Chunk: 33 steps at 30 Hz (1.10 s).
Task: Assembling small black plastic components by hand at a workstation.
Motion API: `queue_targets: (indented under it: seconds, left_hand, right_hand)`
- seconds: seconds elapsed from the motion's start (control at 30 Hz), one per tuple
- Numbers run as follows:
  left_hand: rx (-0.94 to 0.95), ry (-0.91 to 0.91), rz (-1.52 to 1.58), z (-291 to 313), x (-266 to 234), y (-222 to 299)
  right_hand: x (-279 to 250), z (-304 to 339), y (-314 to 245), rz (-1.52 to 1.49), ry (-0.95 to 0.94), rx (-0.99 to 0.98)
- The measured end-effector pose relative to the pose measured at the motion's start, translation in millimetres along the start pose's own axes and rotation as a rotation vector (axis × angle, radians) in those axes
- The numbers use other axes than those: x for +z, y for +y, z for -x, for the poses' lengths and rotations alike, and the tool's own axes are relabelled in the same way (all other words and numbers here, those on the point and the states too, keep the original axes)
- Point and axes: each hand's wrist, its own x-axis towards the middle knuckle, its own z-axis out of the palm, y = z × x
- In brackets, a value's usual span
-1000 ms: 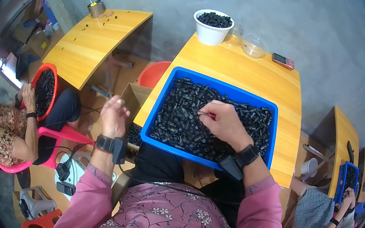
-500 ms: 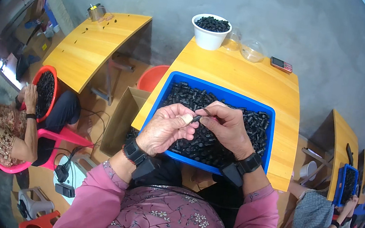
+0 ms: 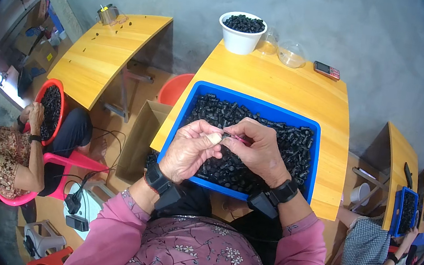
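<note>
Both of my hands meet above a blue tray [image 3: 266, 105] heaped with small black cylindrical parts [image 3: 220, 111]. My left hand [image 3: 186, 149] is closed, its thumb and index finger pinching one small black part [image 3: 226, 135], mostly hidden by the fingertips. A pale cover sits on the left thumb tip. My right hand [image 3: 260, 150] is closed against the same part. It grips a slim tool with a pinkish-red handle [image 3: 244, 139], only a sliver of which shows between the fingers; its working end cannot be made out.
Behind the tray on the yellow table [image 3: 282, 88] stand a white tub [image 3: 239, 42] of black parts, clear containers [image 3: 291, 55] and a phone [image 3: 326, 70]. A cardboard box [image 3: 139, 139] is at the left. Seated people work on both sides, the left one with a red basin [image 3: 40, 94].
My fingertips have shifted slightly and now cover more of the black part, while more of the pinkish-red handle shows. My hands stay over the tray. The view has moved a little.
</note>
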Motion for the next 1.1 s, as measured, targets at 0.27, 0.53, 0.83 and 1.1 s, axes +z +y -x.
queue_targets:
  seconds: [0.27,0.53,0.83,1.1]
  left_hand:
    - [0.035,-0.016,-0.046,6,13,5]
    - [0.031,-0.043,-0.001,1,-2,0]
    - [0.015,-0.027,-0.016,4,6,1]
    - [-0.016,-0.088,0.138,1,-3,3]
  right_hand:
    - [-5,0,-2,-0.135,0.017,0.163]
    - [-4,1,-1,-0.148,-0.047,0.155]
    - [3,3,-4,-0.095,-0.026,0.089]
    - [7,1,-3,0.019,0.021,-0.108]
